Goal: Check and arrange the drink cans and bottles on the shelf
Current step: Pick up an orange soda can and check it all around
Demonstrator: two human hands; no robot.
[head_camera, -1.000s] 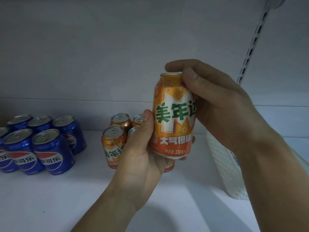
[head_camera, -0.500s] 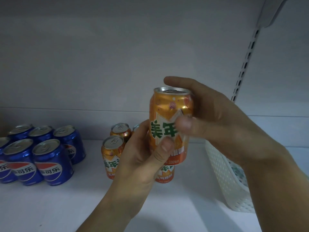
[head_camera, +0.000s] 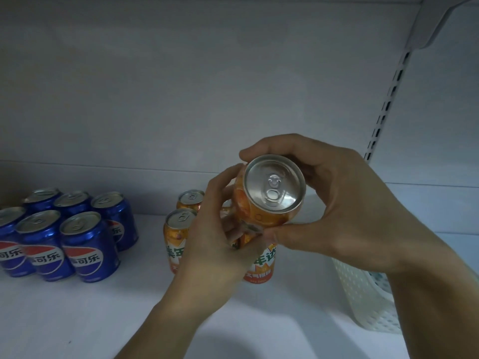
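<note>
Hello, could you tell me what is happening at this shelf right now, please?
A person is checking an orange can, held in both hands above the shelf and tipped so its unopened top faces the camera. The left hand grips it from below, the right hand wraps round its side. More orange cans stand behind, blue cans are grouped at the left, and a white basket sits on the right.

Shop: slotted shelving (head_camera: 386, 104), grouped cans (head_camera: 85, 244).
</note>
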